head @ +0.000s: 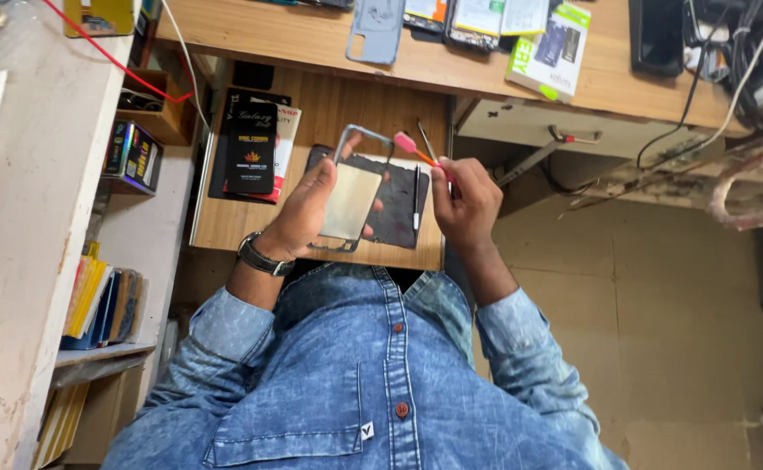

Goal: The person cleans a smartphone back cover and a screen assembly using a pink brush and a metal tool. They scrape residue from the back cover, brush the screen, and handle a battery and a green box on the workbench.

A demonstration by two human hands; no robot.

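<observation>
My left hand [305, 209] grips a grey phone frame [353, 193] with a pale gold metal plate in its middle, held upright over the low wooden table [225, 222]. My right hand [466, 202] pinches a thin tool with a red shaft and pink flat tip [409, 146], whose tip touches the upper right edge of the frame. A dark mat [399, 204] lies on the table under both hands. A wristwatch [260, 258] is on my left wrist.
A black box and a red-white pack [252, 148] lie left of the mat. Tweezers [428, 139] and a white stylus [415, 209] rest on the mat. The upper bench [312, 39] carries a grey phone case [374, 30], phones and a green-white box [550, 48]. Shelves with books stand at left.
</observation>
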